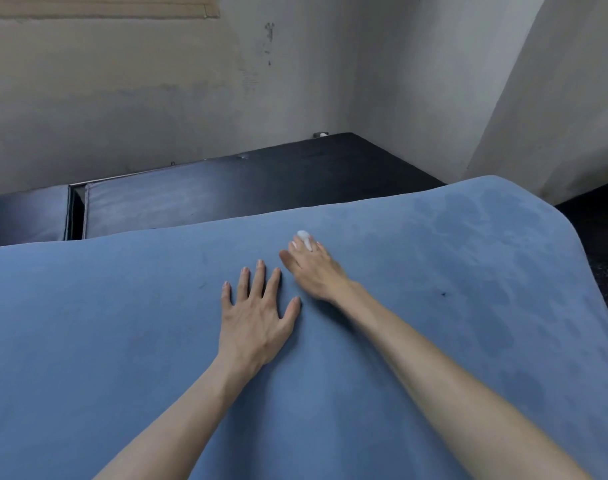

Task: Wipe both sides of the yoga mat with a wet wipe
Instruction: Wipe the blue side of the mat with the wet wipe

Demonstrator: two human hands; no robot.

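Observation:
A blue yoga mat (122, 323) fills the lower half of the view. Darker damp patches mark its right part. My left hand (254, 313) lies flat on the mat near the middle, fingers spread and straight. Just to its right and farther from me, my right hand (313, 268) presses a small white wet wipe (304, 237) onto the mat. The wipe pokes out between and beyond the fingers; most of it is hidden under the hand.
Beyond the mat's far edge lie dark padded floor mats (226, 188) with a gap at the left. Grey walls (157, 98) close the room behind, meeting in a corner at the back right. A pale slanted panel (555, 98) stands at the right.

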